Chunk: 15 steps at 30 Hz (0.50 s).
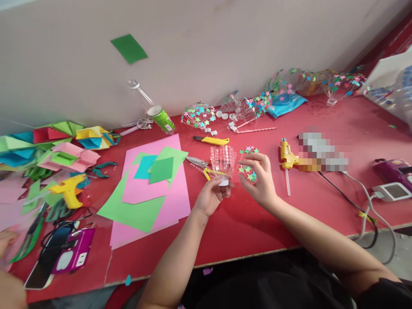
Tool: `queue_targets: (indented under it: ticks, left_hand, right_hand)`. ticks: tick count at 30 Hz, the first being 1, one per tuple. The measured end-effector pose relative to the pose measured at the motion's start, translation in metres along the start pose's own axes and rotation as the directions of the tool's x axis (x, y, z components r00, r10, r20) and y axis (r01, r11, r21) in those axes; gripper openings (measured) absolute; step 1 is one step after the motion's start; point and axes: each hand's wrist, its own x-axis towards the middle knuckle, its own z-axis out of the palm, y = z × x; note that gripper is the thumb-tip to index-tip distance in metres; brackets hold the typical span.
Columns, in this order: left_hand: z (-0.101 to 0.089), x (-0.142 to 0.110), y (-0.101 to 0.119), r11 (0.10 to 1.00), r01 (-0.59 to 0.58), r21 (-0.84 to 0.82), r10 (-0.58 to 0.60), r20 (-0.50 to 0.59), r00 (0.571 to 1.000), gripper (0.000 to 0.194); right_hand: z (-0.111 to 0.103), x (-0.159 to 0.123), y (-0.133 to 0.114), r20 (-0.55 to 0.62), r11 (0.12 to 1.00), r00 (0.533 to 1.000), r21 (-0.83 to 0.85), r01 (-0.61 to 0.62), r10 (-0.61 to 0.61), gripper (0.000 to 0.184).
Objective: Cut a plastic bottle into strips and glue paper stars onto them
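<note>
A clear plastic bottle top [222,159], cut into strips, stands cap down in my left hand [210,195]. Fingers and thumb close around its white cap [223,182]. To the right, my right hand [262,182] hovers with fingers apart and curved, holding nothing that I can see. Small coloured paper stars [246,170] lie on the red table just beside those fingers. Behind the bottle top is a yellow utility knife [215,140]. Scissors [198,162] with yellow handles lie partly hidden behind my left hand.
Starred clear bottle pieces [198,116] line the wall. A yellow glue gun [287,155] and cables [367,197] occupy the right. Leftward are paper sheets [180,189], a can [162,119], a second glue gun [69,192] and a phone [48,262]. Another person's hand [7,240] shows far left.
</note>
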Motion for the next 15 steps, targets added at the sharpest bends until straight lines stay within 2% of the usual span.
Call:
queue_targets:
  ticks: [3,8,15]
  left_hand:
    - [-0.0014,0.0002,0.0006,1.000,0.013,-0.020,-0.013,0.005,1.000,0.026]
    - [-0.0025,0.0009,-0.0020,1.000,0.013,-0.017,-0.013,0.024,1.000,0.020]
    - [0.0005,0.0005,-0.0056,1.000,0.013,0.016,-0.014,0.062,0.998,0.018]
  right_hand:
    - [0.0005,-0.0015,-0.0001,-0.017,1.000,0.999,0.007,-0.029,0.029,0.036]
    - [-0.0001,-0.0034,-0.0043,0.095,0.987,0.987,-0.085,0.138,-0.130,0.012]
    - [0.0050,-0.0048,-0.0008,0.178,0.998,0.984,-0.052,0.036,-0.027,0.010]
